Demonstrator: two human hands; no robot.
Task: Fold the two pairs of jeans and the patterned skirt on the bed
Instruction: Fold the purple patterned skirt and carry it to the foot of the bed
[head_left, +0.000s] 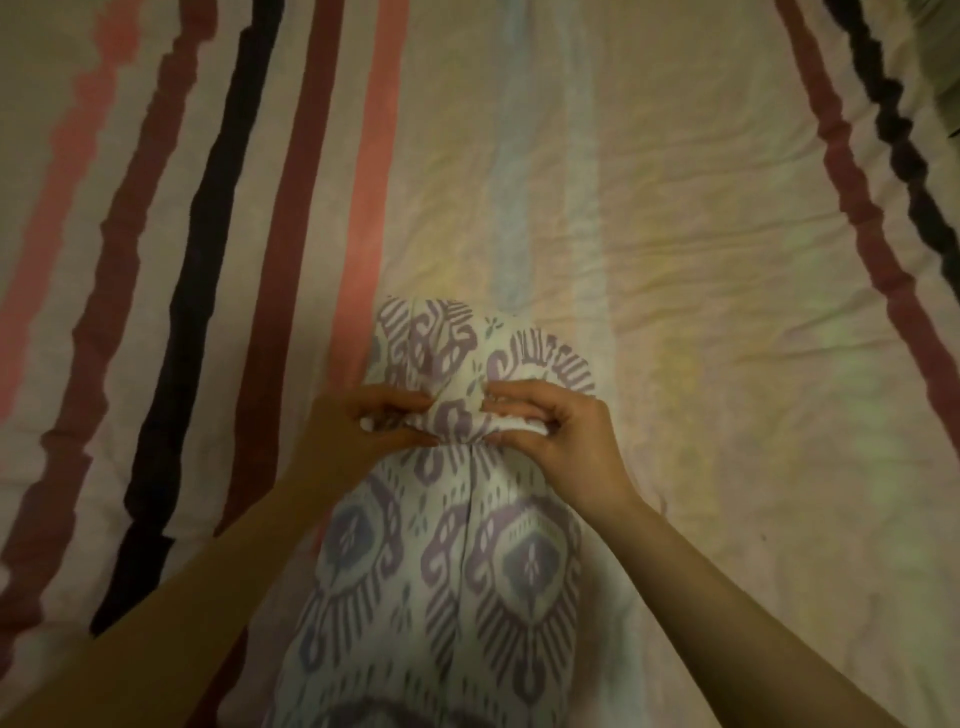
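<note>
Bed (675, 208): a striped sheet is covering the whole view, with dark, maroon and pink stripes running near-to-far on the left and again at the far right edge. It is lying fairly flat, with light creases right of centre.

Patterned skirt (447, 561): white with purple ikat motifs, it is lying in a long narrow band from the near edge up to the middle of the bed, just right of the pink stripe. Its far end is bunching into two rounded lobes beyond the hands. No jeans are showing in this view.

Step in hand (judgement): the far end is being gathered at a cinch point, probably for folding back toward the near end. To do it well, both sides should be carried level so the fold edge is running square across the band, and the lobes should be smoothed first, since thin loose fabric like this is likely to trap puckers.

Left hand (363, 426): fingers are curling inward and pinching a gather of skirt cloth on the left of the cinch.

Right hand (550, 436): fingers are curling and pinching a white fold of the skirt on the right. The fingertips of the two hands are sitting near one another, with a narrow strip of cloth between.
</note>
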